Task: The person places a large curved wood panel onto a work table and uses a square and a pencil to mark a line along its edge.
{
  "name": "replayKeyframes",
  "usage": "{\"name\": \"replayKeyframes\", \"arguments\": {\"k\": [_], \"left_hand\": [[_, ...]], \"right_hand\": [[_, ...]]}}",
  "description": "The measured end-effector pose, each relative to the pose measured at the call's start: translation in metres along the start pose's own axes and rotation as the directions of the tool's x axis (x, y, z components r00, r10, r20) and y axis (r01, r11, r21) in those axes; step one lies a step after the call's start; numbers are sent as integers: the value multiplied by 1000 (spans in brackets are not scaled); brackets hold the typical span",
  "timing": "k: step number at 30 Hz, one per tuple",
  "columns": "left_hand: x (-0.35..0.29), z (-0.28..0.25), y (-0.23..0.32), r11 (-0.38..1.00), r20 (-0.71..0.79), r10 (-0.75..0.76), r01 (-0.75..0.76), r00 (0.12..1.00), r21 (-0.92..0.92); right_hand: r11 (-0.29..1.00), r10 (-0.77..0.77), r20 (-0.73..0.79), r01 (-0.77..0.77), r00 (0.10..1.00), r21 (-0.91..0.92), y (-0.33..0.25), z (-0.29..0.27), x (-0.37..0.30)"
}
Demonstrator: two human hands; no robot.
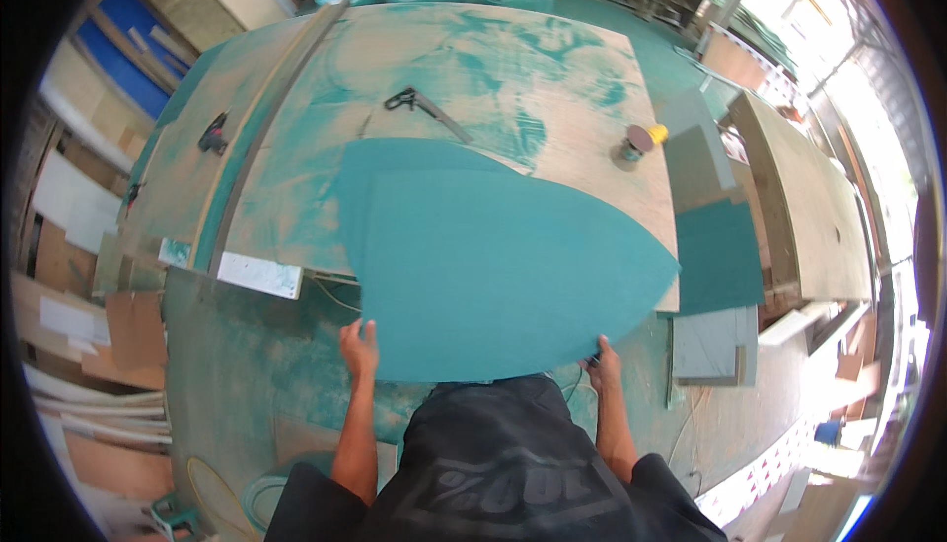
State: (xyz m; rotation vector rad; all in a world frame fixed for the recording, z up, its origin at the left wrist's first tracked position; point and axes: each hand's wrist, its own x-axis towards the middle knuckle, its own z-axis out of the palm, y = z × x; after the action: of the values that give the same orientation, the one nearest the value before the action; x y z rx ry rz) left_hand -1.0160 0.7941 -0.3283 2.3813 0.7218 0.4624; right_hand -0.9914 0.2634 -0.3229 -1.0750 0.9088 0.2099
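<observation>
Teal panel (513,266): right there between the hands and beyond them, far part over the worktop (326,128), near edge overhanging it.
Long axis: roughly left to right, tapering rightward.
Left hand (359,347): grasping the panel's near left edge.
Right hand (604,364): grasping the curved edge, nearer the tapered end.

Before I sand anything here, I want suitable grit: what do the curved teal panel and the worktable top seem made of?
Curved teal panel: probably thin wood-based board, matte; its colour is even and no grain shows, so plastic is possible. Worktable top: likely plywood, dull and unvarnished-looking; tan sheet surface shows between teal smears, which could be dust or paint.
</observation>
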Motion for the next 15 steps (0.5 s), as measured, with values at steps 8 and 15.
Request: {"name": "replayKeyframes", "arguments": {"k": [8,15], "left_hand": [[41,44,31,835,248,-416,475,875,-277],[48,74,33,577,114,-618,547,778,-606]], "right_hand": [[847,-130,-246,237,960,476,9,-83,46],[861,-46,-374,227,926,455,-25,-93,22]]}}
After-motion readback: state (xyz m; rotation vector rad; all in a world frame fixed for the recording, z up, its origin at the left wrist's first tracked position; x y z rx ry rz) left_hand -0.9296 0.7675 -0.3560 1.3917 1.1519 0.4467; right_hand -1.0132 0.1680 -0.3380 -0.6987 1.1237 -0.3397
